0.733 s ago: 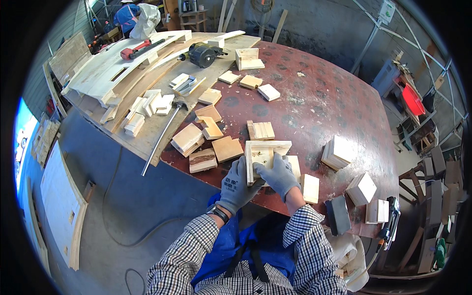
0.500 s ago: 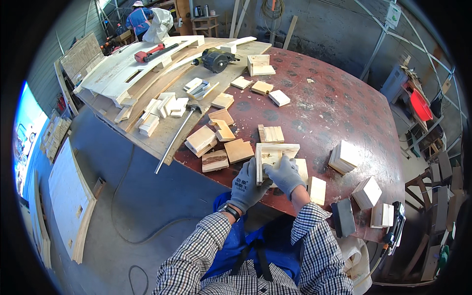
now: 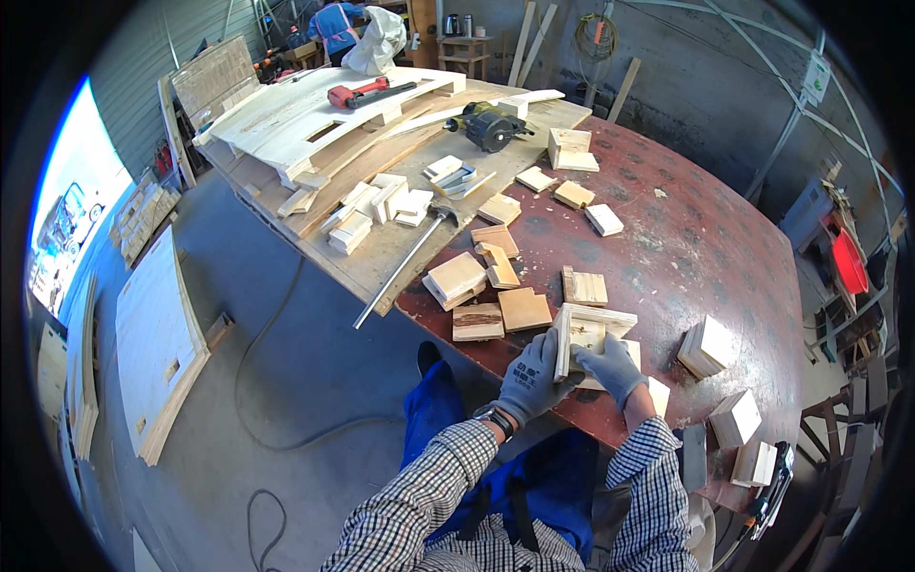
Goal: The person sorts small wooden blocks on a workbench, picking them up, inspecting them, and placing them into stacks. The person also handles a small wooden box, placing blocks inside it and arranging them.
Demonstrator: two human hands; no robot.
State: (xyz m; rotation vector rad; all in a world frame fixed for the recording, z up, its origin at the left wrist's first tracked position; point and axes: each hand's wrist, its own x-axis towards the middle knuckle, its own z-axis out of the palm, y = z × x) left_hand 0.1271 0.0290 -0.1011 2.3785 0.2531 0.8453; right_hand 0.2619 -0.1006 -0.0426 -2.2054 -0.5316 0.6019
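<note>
Both my hands wear grey gloves and grip an L-shaped wooden corner piece (image 3: pixel 608 319) at the near edge of the dark red table. My left hand (image 3: pixel 536 379) is closed on its left upright board. The fingers of my right hand (image 3: pixel 613 370) press into the inner corner, where parts of them are hidden. Several small plywood blocks lie about the piece, among them a flat notched block (image 3: pixel 525 310) to the left and a two-layer block (image 3: pixel 584 287) just beyond. Another pale block (image 3: pixel 659 395) sits beside my right wrist.
Stacked wood blocks (image 3: pixel 705 347) and a black nail gun (image 3: pixel 777 491) stand at right. A hammer (image 3: pixel 405 269) overhangs the plywood board at left; beyond are a power tool (image 3: pixel 491 127) and a red tool (image 3: pixel 357 94). A cable (image 3: pixel 238 405) crosses the floor. Another person (image 3: pixel 335 29) stands far back.
My view has swung left, so the table and both hands appear farther right. Both hands keep their hold on the wooden corner piece, which seems to stay in place on the table.
</note>
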